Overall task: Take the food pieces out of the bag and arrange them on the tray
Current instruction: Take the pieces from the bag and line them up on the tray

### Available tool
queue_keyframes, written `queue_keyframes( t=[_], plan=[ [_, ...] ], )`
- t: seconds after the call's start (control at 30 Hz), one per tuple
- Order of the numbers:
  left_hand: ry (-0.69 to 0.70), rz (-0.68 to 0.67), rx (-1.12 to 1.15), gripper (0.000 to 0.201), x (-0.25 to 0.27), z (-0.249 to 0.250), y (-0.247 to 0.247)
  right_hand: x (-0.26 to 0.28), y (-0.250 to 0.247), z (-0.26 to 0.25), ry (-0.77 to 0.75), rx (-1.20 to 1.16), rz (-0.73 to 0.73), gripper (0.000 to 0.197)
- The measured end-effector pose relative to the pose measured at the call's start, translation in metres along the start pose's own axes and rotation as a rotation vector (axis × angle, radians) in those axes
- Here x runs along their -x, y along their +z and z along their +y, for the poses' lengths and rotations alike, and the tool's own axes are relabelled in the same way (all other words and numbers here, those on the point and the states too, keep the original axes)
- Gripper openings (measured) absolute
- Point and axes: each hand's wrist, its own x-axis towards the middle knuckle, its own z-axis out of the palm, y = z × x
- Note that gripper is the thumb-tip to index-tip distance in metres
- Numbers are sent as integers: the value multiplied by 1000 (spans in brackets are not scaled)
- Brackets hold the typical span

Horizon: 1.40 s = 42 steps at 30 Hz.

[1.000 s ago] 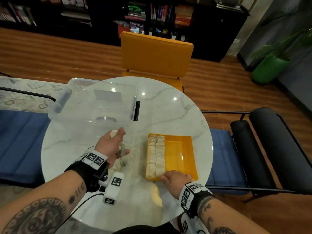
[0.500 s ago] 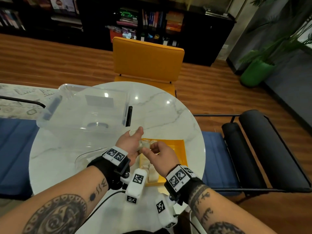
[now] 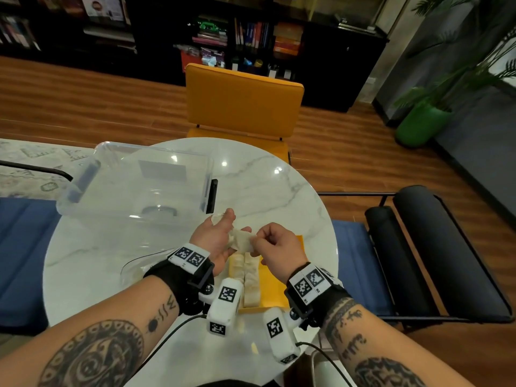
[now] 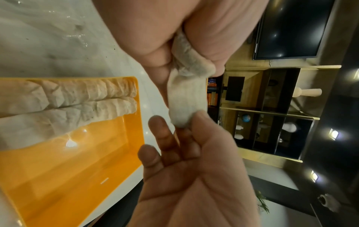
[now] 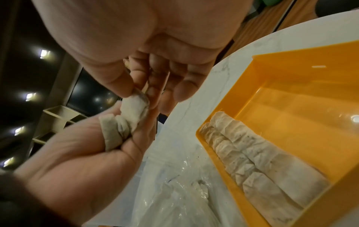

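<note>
My left hand (image 3: pixel 217 233) hovers over the far left end of the yellow tray (image 3: pixel 276 289) and holds a small bunch of pale food pieces (image 5: pixel 112 132) in its curled palm (image 5: pixel 77 153). My right hand (image 3: pixel 276 244) meets it and pinches the end of one piece (image 4: pixel 186 98) between thumb and fingers (image 5: pixel 120 87). Two neat rows of pieces (image 3: pixel 251 277) lie along the tray's left side (image 5: pixel 262 161). The crumpled clear bag (image 5: pixel 174 192) lies on the table left of the tray, with something pale still inside.
A large clear plastic bin (image 3: pixel 134 180) stands on the round marble table (image 3: pixel 265 185) at the back left. The tray's right half (image 4: pixel 77 169) is bare. A yellow chair (image 3: pixel 243 101) stands beyond the table, and a dark bench (image 3: pixel 432 247) to the right.
My left hand rose from the bag with pieces and moved right over the tray. My right hand left the tray's near edge and came up to pinch a piece in the left hand.
</note>
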Motion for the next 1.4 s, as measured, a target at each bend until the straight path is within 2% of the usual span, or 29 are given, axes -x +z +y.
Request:
queue_keyframes(
  t=[0.13, 0.23, 0.33, 0.47, 0.53, 0.63, 0.77, 0.87, 0.97, 1.07, 1.17, 1.3, 1.4],
  plan=[
    [27, 82, -59, 18, -7, -2, -6, 1, -10, -3, 4, -137, 85, 11],
    [9, 0, -121, 19, -4, -4, -6, -1, -12, -1, 30, -271, 167, 9],
    [3, -105, -231, 33, 1, -7, -2, -4, -11, 3, 47, -375, 221, 8],
    [86, -146, -345, 18, 1, -12, 0, -2, -10, 12, 55, -415, 185, 20],
    [153, -135, -449, 9, -3, -15, -2, 0, -10, 20, 79, -359, 135, 21],
    [223, -137, -762, 3, -9, -20, -10, 2, -13, 40, 90, -103, 71, 18],
    [357, -213, -1218, 9, -11, -28, -19, 4, -21, 57, 28, 237, -9, 36],
    [419, -255, -1356, 6, -16, -32, -20, 2, -18, 61, 6, 308, -126, 28],
    [418, -253, -1371, 3, -19, -35, -17, -7, -13, 65, 73, 271, -119, 13],
    [401, -115, -1396, 22, -29, -34, -20, -24, -14, 75, 152, 268, -46, 14],
    [312, 14, -1415, 36, -43, -34, -34, -44, -20, 79, 202, 329, -13, 4],
    [168, 22, -1469, 52, -49, -40, -44, -71, -25, 89, 291, 407, -8, 16],
    [132, 25, -1502, 48, -50, -44, -46, -85, -20, 95, 372, 433, -21, 21]
  ],
)
